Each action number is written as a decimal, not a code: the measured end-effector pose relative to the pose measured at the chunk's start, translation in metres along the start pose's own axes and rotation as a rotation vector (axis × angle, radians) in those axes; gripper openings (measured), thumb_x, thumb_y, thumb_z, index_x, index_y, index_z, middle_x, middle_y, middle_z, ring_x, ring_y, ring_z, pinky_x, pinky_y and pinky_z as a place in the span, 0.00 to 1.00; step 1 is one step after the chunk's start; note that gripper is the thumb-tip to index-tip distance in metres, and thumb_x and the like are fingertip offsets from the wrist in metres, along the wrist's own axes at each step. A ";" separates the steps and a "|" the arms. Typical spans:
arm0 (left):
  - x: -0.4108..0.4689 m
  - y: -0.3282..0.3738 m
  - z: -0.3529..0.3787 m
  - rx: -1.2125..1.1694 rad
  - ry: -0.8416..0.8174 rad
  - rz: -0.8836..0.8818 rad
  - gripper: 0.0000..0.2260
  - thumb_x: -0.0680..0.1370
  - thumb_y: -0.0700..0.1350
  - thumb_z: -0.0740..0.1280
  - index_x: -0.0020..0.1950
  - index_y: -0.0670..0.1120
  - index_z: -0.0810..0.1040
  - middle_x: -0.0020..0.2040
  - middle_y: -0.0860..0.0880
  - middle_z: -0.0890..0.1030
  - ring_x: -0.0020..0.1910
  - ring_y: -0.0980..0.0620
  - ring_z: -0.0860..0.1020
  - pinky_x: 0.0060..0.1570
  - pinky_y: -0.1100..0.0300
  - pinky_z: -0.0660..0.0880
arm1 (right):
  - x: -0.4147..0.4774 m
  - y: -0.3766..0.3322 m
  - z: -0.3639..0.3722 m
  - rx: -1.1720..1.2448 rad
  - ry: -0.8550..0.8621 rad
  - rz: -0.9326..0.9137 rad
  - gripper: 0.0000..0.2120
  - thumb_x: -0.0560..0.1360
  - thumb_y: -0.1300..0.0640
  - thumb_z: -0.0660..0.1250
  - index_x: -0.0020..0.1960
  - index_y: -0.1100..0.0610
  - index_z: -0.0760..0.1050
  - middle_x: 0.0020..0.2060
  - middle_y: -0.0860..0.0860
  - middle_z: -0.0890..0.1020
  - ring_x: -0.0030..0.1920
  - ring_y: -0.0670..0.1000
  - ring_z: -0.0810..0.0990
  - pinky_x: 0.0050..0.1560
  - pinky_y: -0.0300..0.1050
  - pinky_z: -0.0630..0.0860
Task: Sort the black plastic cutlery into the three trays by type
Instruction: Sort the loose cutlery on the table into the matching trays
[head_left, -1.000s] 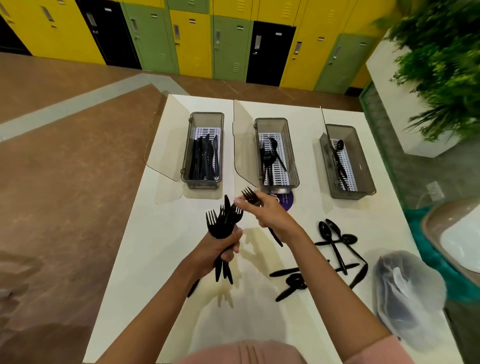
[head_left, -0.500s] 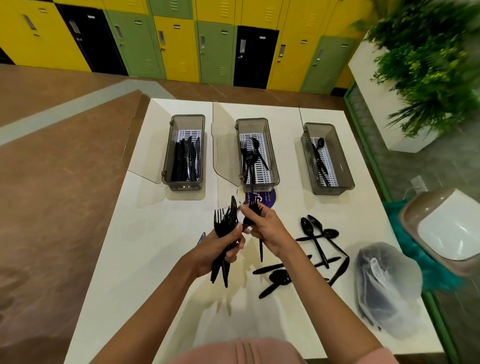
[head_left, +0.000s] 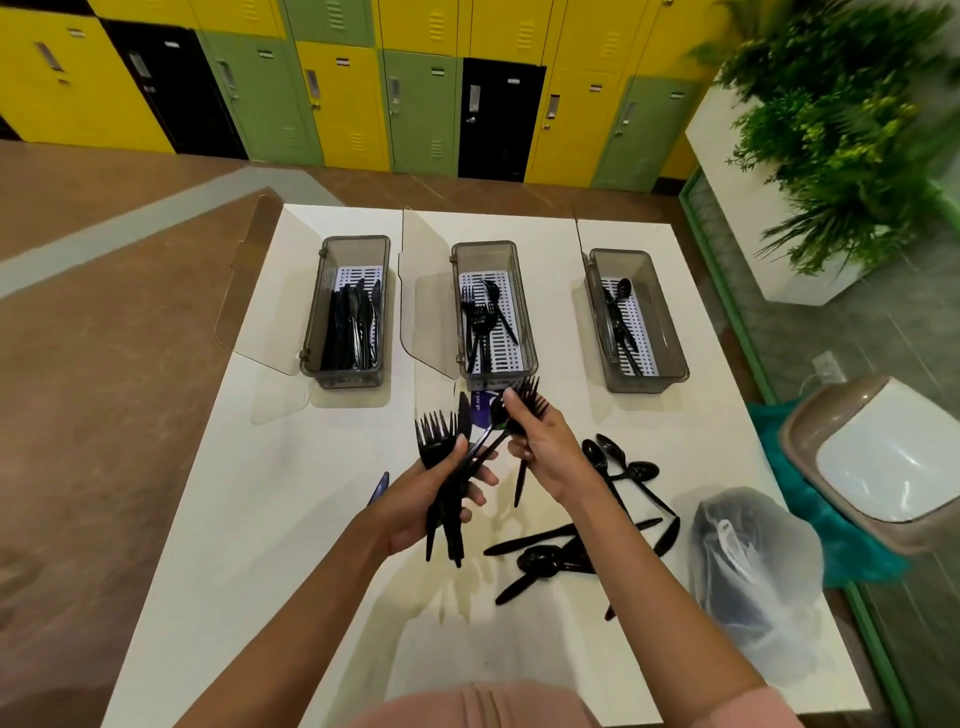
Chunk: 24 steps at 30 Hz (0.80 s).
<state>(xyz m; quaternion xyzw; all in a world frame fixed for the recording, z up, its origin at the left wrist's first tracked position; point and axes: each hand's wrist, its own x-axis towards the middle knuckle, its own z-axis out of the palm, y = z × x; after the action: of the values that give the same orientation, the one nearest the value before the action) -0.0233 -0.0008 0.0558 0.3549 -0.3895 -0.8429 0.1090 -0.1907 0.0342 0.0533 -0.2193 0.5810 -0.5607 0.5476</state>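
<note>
on the bench (head_left: 291, 467) your right grip (head_left: 550, 447) now pinches more forks (head_left: 532, 397), pulled from the bunch (head_left: 439, 441) your left grip (head_left: 415, 499) holds tight, ready for the middle tray (head_left: 527, 322).

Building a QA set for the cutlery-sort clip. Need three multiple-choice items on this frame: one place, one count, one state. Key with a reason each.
1. Where do the loose spoons lie?
A. on the table
B. in a bowl
C. on the floor

2. How many trays stand on the table?
A. two
B. three
C. four

3. State of the left hand and right hand?
A. both open, empty
B. both flat on the table
C. each grip closed on cutlery

1 A: they lie scattered on the white tabletop.
2 B: three grey trays stand in a row.
3 C: left holds a cutlery bundle, right holds forks.
</note>
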 end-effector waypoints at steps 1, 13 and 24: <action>0.002 0.001 0.000 -0.004 0.021 -0.002 0.19 0.81 0.54 0.56 0.58 0.41 0.77 0.42 0.48 0.81 0.33 0.55 0.77 0.30 0.63 0.73 | 0.003 -0.002 -0.002 -0.001 0.017 -0.013 0.07 0.80 0.54 0.63 0.45 0.56 0.75 0.34 0.47 0.81 0.29 0.41 0.72 0.25 0.33 0.60; 0.025 0.010 -0.018 -0.033 0.153 0.070 0.12 0.81 0.48 0.58 0.54 0.42 0.77 0.36 0.49 0.75 0.27 0.56 0.67 0.27 0.65 0.64 | 0.083 -0.060 -0.008 0.073 0.020 -0.135 0.05 0.80 0.61 0.61 0.48 0.64 0.72 0.35 0.56 0.84 0.35 0.53 0.84 0.43 0.50 0.82; 0.043 0.025 -0.031 -0.142 0.139 0.082 0.13 0.80 0.34 0.57 0.61 0.44 0.74 0.39 0.49 0.75 0.34 0.54 0.66 0.37 0.61 0.65 | 0.185 -0.079 0.010 -0.358 0.134 -0.103 0.07 0.79 0.66 0.61 0.54 0.60 0.64 0.40 0.56 0.78 0.36 0.51 0.80 0.39 0.45 0.81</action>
<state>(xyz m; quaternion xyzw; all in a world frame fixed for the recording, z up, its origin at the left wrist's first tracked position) -0.0359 -0.0554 0.0380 0.3875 -0.3346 -0.8365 0.1951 -0.2665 -0.1519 0.0537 -0.3051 0.6946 -0.4890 0.4305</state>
